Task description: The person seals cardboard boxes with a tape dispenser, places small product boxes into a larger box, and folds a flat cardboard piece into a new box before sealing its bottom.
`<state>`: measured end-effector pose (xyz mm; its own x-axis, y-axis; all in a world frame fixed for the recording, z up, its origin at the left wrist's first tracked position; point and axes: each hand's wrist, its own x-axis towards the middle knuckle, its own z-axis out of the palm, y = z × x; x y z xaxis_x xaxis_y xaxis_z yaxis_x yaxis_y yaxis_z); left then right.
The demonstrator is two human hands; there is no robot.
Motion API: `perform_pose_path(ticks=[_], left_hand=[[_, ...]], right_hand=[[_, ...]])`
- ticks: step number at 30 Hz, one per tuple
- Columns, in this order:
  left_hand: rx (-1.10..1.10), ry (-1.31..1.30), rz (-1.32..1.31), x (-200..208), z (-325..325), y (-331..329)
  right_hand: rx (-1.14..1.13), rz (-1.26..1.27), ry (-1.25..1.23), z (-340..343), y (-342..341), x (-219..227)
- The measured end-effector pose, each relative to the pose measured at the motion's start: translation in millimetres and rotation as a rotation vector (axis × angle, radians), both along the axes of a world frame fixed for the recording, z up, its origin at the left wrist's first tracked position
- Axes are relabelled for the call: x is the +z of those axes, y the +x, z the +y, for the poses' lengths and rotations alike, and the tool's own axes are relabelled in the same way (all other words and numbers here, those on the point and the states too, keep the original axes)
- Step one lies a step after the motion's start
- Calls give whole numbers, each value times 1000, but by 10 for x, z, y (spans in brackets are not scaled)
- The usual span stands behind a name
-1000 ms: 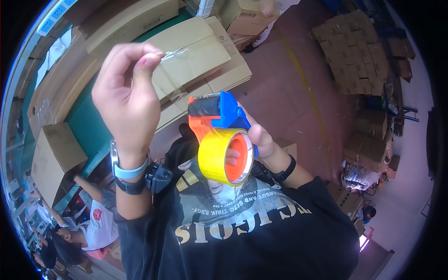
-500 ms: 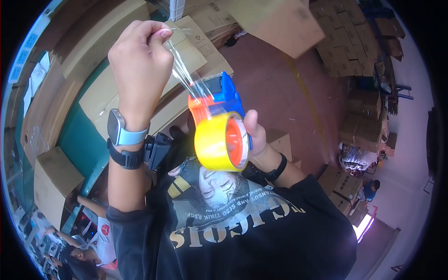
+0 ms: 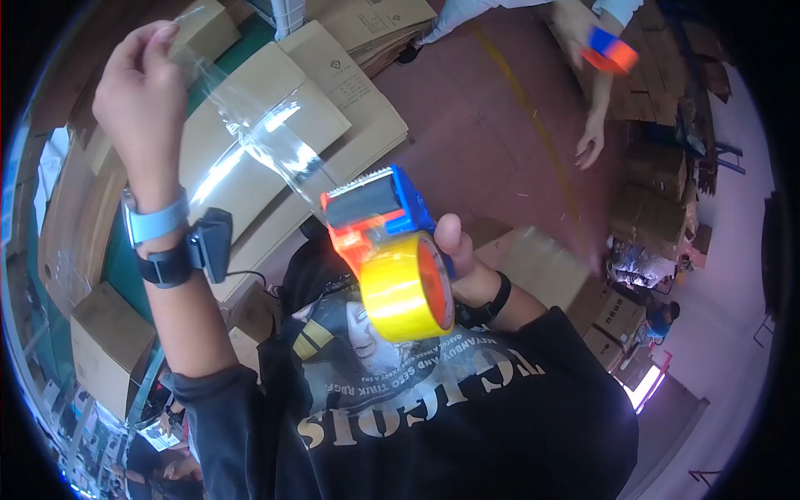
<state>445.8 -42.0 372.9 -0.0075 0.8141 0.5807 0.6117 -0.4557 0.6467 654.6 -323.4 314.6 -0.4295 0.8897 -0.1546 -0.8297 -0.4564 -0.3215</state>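
My left hand [image 3: 146,92] is raised at the upper left, thumb and fingers pinched on the free end of a clear tape strip [image 3: 287,154]. From there the strip runs slantwise down to an orange and blue tape dispenser [image 3: 367,208], which carries a large yellow-looking tape roll [image 3: 396,292]. My right hand [image 3: 462,262] grips the dispenser from its far right side. The thumb shows, while most of the fingers are hidden behind the dispenser and roll. The toothed cutting edge and dark roller face up, in front of my chest.
Flat cardboard sheets [image 3: 250,125] lie stacked on a green surface beyond my hands. A brown carton [image 3: 112,342] stands at the left. At the upper right, another person's arm [image 3: 600,96] shows near a second tape dispenser [image 3: 611,52]. Cartons [image 3: 650,200] are piled along the right.
My left hand has moved left and outward, drawing the tape strip longer and flatter. The dispenser has dropped slightly and tilted. The cardboard at the top has gone from view; another person's arms now show there.
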Motion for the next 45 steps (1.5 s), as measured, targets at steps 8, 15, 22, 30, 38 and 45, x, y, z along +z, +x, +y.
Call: perform_pose_path(ticks=[8, 15, 22, 30, 38, 45], left_hand=[[77, -54, 118, -92, 562, -90], [-310, -544, -200, -812, 1048, -265], [-620, -1076, -595, -1698, 1190, -303], [-747, -997, -1293, -1112, 912, 371], [-444, -641, -330, 460, 379, 127], [-740, -607, 514, 1020, 0, 1052]], right_hand=[[-39, -59, -70, -83, 109, 61], [-112, -354, 22, 63, 591, -349], [-253, -797, 68, 927, 1879, -585], [-196, -1081, 310, 1559, 2060, -610], [-72, -1367, 901, 1858, 1833, 21], [-351, -726, 520, 1617, 1583, 276]])
